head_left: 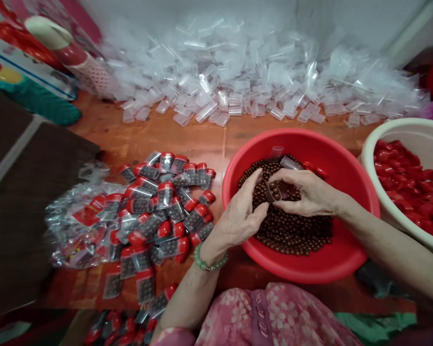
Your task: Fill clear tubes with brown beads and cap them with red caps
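My right hand (pixel 306 192) pinches a small clear plastic container (pixel 274 193) between thumb and fingers, its open end facing me and some brown balls visible at it. Just left of it, my left hand (pixel 238 214), with a green bead bracelet (pixel 210 265) at the wrist, has its thumb and fingers apart and grips nothing I can see. Both hands are over a red basin (pixel 350 230) holding a heap of small round brown balls (pixel 292 235). Another clear container (pixel 290 163) and a few red caps (pixel 315 169) rest on the heap.
Many filled, red-capped containers (pixel 164 194) lie in a pile on the wooden surface (pixel 216 139) at left, beside a crumpled clear plastic bag (pixel 68 230). Empty clear containers (pixel 220 101) are heaped along the back. A white basin (pixel 371 158) of red caps (pixel 400 182) stands at right.
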The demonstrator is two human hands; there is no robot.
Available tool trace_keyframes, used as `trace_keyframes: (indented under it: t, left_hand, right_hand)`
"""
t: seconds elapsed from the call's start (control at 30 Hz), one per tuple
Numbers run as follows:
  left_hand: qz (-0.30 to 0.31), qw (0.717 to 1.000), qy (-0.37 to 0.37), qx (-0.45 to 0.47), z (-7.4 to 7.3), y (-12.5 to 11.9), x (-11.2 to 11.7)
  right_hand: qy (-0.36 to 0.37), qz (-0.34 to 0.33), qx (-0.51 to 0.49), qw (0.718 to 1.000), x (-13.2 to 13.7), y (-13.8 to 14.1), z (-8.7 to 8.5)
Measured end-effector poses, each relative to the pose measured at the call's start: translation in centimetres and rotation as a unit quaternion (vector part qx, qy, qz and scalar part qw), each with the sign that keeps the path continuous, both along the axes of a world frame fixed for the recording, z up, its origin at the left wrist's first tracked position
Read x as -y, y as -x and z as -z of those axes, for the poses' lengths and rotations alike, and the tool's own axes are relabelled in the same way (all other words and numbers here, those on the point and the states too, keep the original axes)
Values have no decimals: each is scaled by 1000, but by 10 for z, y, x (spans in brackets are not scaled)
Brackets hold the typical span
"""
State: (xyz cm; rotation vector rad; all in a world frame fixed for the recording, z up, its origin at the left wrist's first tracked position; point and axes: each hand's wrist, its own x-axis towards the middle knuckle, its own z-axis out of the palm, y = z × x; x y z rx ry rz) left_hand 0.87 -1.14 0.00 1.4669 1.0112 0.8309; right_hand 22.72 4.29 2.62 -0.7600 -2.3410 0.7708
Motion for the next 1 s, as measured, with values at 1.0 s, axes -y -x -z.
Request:
trace_keyframes:
  t: [1.0]
  left_hand:
    - [3,997,53,55,-4,-2,-8]
  right_hand:
    - [132,43,-95,986,6,1,-7]
